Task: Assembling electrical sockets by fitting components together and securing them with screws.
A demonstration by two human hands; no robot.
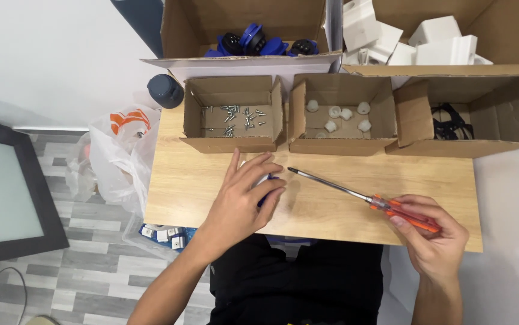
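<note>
- The left hand [242,198] lies palm down on the wooden table [319,210], fingers spread and curled over a small blue and white part [267,191]; the grip is closed loosely around it, pressing it to the tabletop.
- Most of the part is hidden under the hand; only a blue edge and a bit of white show by the fingertips.
- The right hand [434,238] is clamped on the orange handle of a screwdriver [356,194], near the table's right front edge.
- The screwdriver's shaft slants up and left across the table; its tip ends just beside the left hand's fingers, not touching the part as far as I can tell.
- Behind the hands stand three small open cartons in a row.
- The left carton [230,114] holds loose screws [235,117].
- The middle carton [340,117] holds small white round pieces [339,115].
- The right carton [464,120] holds black parts [449,123]; their shape is hard to tell.
- Further back, one big box [247,30] holds blue and black wheels [259,42], another [452,36] holds white blocks [434,39].
- A dark round jar [165,90] sits at the table's left back corner.
- A white plastic bag [124,153] lies on the floor by the table's left side, and a dark-framed screen [7,192] is further left.
</note>
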